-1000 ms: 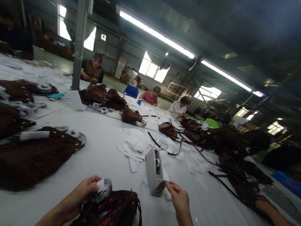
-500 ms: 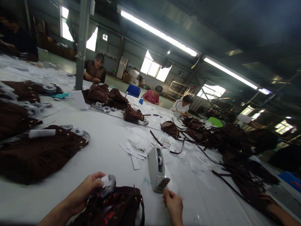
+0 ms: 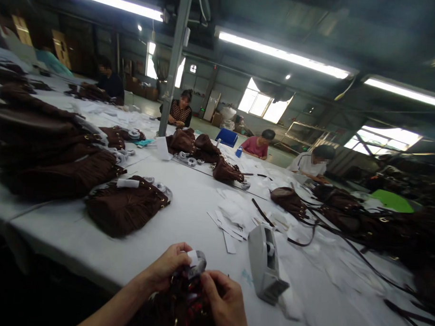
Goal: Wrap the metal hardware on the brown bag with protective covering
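My left hand (image 3: 171, 266) is closed on a loop of strap (image 3: 199, 263) wrapped in greyish covering, with a white paper piece (image 3: 192, 258) under the thumb. Below the loop is a dark brown bag (image 3: 176, 316) with gold eyelets and a reddish inside, partly hidden by my hands. My right hand (image 3: 227, 299) is pinched against the loop's right side; whatever its fingertips hold is too small to make out. Right of that hand stands a grey tape dispenser (image 3: 266, 264) on the white tabletop (image 3: 191, 202).
A brown bag (image 3: 128, 207) with a white paper roll on it lies to the left, beside a bag pile (image 3: 57, 152). Paper scraps (image 3: 233, 213) lie beyond the dispenser. Dark straps and more bags (image 3: 372, 220) spread rightward. Several people sit around the table; a metal post (image 3: 174, 61) rises there.
My right hand has moved from the tape dispenser's front edge to the wrapped loop beside my left hand. The view has swung left, so the table's things appear farther right.
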Action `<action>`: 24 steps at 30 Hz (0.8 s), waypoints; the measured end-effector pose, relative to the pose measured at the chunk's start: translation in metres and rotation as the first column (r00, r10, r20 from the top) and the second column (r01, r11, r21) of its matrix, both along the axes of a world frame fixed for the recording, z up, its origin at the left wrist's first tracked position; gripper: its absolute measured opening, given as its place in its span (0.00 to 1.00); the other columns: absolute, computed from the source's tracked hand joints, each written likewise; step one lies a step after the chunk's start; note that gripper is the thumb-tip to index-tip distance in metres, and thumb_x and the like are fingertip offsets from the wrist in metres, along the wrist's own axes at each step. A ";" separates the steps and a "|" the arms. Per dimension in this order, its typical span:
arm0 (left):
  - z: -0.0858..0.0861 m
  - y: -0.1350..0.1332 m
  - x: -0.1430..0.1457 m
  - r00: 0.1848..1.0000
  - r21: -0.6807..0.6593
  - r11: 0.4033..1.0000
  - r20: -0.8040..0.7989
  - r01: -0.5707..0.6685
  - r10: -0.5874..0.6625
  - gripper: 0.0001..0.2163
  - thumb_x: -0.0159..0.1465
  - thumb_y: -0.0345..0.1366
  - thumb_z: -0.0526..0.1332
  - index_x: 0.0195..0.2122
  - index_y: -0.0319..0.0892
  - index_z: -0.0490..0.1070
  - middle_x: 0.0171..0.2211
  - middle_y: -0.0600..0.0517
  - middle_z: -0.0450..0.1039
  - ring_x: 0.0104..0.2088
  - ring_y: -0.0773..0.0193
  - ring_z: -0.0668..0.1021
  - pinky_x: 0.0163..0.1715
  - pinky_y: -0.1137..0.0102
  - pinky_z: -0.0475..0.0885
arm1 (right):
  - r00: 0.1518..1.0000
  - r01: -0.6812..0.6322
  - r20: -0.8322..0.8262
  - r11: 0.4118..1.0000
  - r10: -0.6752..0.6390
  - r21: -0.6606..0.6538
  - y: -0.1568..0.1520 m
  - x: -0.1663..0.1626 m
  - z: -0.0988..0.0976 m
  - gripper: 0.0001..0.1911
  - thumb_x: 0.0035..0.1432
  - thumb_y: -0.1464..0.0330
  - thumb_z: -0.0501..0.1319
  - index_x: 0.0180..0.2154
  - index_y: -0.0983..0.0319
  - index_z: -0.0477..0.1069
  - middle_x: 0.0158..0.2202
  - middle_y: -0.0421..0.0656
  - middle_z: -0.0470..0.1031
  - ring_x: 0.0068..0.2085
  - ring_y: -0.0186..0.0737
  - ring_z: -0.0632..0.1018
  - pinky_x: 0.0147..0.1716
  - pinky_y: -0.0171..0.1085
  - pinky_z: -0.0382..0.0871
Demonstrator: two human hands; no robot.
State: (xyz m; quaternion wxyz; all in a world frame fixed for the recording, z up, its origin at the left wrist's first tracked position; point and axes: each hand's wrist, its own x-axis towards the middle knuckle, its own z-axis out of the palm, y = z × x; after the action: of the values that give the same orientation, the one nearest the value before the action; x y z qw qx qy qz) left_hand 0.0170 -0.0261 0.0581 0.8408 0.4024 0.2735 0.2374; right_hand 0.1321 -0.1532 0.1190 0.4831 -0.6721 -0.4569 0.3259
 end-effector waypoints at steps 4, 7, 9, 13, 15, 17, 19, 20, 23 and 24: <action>0.006 -0.005 -0.002 0.999 0.006 1.000 0.034 -0.015 0.015 0.12 0.47 0.29 0.63 0.33 0.40 0.64 0.23 0.56 0.71 0.21 0.71 0.69 0.22 0.76 0.64 | 0.999 0.016 0.048 1.000 -0.016 -0.008 0.017 -0.016 -0.009 0.19 0.57 0.54 0.59 0.29 0.64 0.77 0.24 0.42 0.76 0.27 0.37 0.72 0.25 0.30 0.65; 0.009 -0.006 -0.004 0.998 0.003 0.999 0.050 -0.033 0.033 0.13 0.47 0.28 0.62 0.33 0.41 0.63 0.24 0.56 0.71 0.23 0.70 0.70 0.24 0.76 0.64 | 0.995 0.068 0.072 0.997 -0.066 -0.024 0.022 -0.018 -0.015 0.20 0.57 0.54 0.58 0.28 0.64 0.77 0.23 0.42 0.76 0.26 0.38 0.73 0.25 0.31 0.65; 0.008 -0.006 -0.005 0.998 0.004 0.999 0.051 -0.045 0.045 0.13 0.47 0.28 0.62 0.33 0.41 0.63 0.24 0.56 0.71 0.22 0.71 0.70 0.24 0.76 0.64 | 0.991 0.102 0.094 0.994 -0.098 -0.037 0.023 -0.018 -0.018 0.21 0.56 0.54 0.58 0.29 0.64 0.77 0.23 0.42 0.76 0.26 0.39 0.73 0.25 0.32 0.65; 0.006 -0.004 -0.007 0.997 0.010 0.998 0.042 -0.058 0.057 0.12 0.47 0.28 0.61 0.34 0.40 0.63 0.23 0.57 0.71 0.21 0.71 0.69 0.23 0.76 0.62 | 0.982 0.137 0.144 0.988 -0.126 -0.075 0.025 -0.020 -0.022 0.21 0.56 0.54 0.57 0.29 0.64 0.77 0.22 0.42 0.75 0.26 0.41 0.74 0.24 0.32 0.65; 0.006 -0.004 -0.007 0.997 0.021 0.998 0.047 -0.061 0.060 0.12 0.47 0.28 0.61 0.33 0.40 0.63 0.23 0.57 0.71 0.22 0.71 0.69 0.23 0.76 0.63 | 0.982 0.138 0.144 0.987 -0.126 -0.081 0.027 -0.020 -0.023 0.21 0.56 0.54 0.57 0.27 0.64 0.76 0.21 0.42 0.74 0.25 0.40 0.73 0.24 0.32 0.64; 0.007 -0.004 -0.007 0.997 0.031 0.997 0.049 -0.065 0.064 0.12 0.47 0.28 0.62 0.33 0.40 0.63 0.23 0.57 0.71 0.22 0.71 0.69 0.23 0.76 0.63 | 0.981 0.146 0.139 0.986 -0.133 -0.083 0.029 -0.020 -0.023 0.22 0.56 0.53 0.57 0.25 0.64 0.75 0.20 0.42 0.74 0.25 0.39 0.72 0.24 0.32 0.64; 0.008 -0.004 -0.007 0.997 0.033 0.997 0.039 -0.068 0.067 0.12 0.47 0.29 0.61 0.33 0.40 0.62 0.23 0.57 0.71 0.22 0.70 0.69 0.23 0.76 0.62 | 0.979 0.162 0.136 0.983 -0.150 -0.085 0.031 -0.021 -0.023 0.23 0.55 0.52 0.57 0.23 0.64 0.73 0.20 0.42 0.73 0.24 0.39 0.71 0.23 0.32 0.63; 0.008 -0.005 -0.007 0.997 0.035 0.997 0.031 -0.068 0.067 0.12 0.48 0.29 0.61 0.33 0.41 0.62 0.23 0.57 0.70 0.22 0.70 0.69 0.22 0.76 0.62 | 0.978 0.173 0.133 0.981 -0.160 -0.087 0.032 -0.021 -0.024 0.23 0.54 0.52 0.57 0.21 0.64 0.73 0.19 0.41 0.72 0.24 0.38 0.70 0.23 0.32 0.63; 0.008 -0.006 -0.007 0.997 0.066 0.995 0.003 -0.074 0.074 0.12 0.48 0.29 0.61 0.34 0.41 0.61 0.22 0.58 0.69 0.22 0.71 0.68 0.22 0.76 0.60 | 0.979 0.190 0.094 0.976 -0.181 -0.105 0.033 -0.020 -0.028 0.24 0.52 0.51 0.58 0.19 0.64 0.70 0.18 0.40 0.69 0.22 0.36 0.68 0.21 0.32 0.61; 0.008 -0.006 -0.007 0.997 0.089 0.993 -0.008 -0.078 0.079 0.12 0.48 0.29 0.60 0.35 0.41 0.61 0.23 0.58 0.69 0.22 0.71 0.68 0.22 0.76 0.60 | 0.980 0.194 0.072 0.974 -0.186 -0.117 0.034 -0.019 -0.030 0.24 0.52 0.51 0.58 0.19 0.64 0.69 0.17 0.40 0.68 0.22 0.36 0.67 0.21 0.32 0.60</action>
State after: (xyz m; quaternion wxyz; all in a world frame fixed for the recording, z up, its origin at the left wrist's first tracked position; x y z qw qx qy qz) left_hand 0.0104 -0.0321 0.0656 0.8105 0.4297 0.2832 0.2798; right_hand 0.1128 -0.1191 0.0892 0.4555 -0.7509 -0.3837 0.2854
